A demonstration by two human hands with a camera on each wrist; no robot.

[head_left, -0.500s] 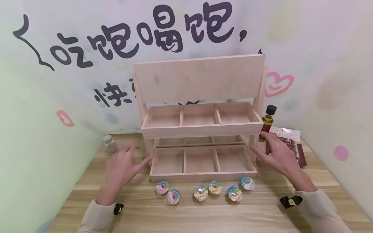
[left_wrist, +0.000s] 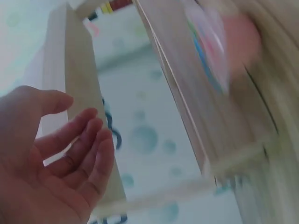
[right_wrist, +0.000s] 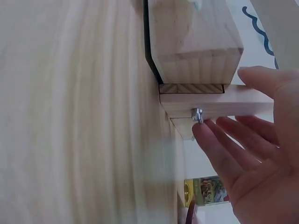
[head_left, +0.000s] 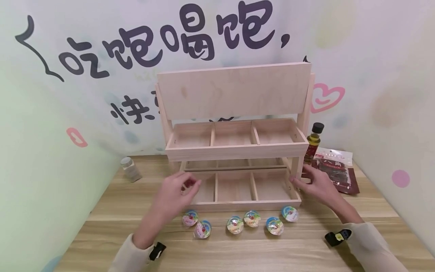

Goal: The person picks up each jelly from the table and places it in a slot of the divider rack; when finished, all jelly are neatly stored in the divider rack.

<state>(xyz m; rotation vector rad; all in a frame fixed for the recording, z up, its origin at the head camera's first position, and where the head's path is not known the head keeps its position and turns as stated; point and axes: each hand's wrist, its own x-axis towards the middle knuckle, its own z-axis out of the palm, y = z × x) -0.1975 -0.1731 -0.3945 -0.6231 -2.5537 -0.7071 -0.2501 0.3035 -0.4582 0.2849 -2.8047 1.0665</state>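
Perhaps for steadying, the wooden shelf (head_left: 234, 152) on the counter (head_left: 255, 257) is flanked by the relaxed right hand (head_left: 321, 186); the left hand (head_left: 174, 194) is held loosely bent before it; no grip is seen.

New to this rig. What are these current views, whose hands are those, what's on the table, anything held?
There's no robot: a person works bare-handed. The wide picture comes from a camera worn on the head, looking forward and down. The other two come from a camera on each wrist, so the scene looks tilted there.

On the table stands a wooden rack with divided trays. Six small lidded cups lie in front of it, a small jar to the left, and a bottle and a packet to the right.

The left hand is by the lower tray, holding nothing. The right hand is at the rack's right post; whether it grips there, I can't tell.
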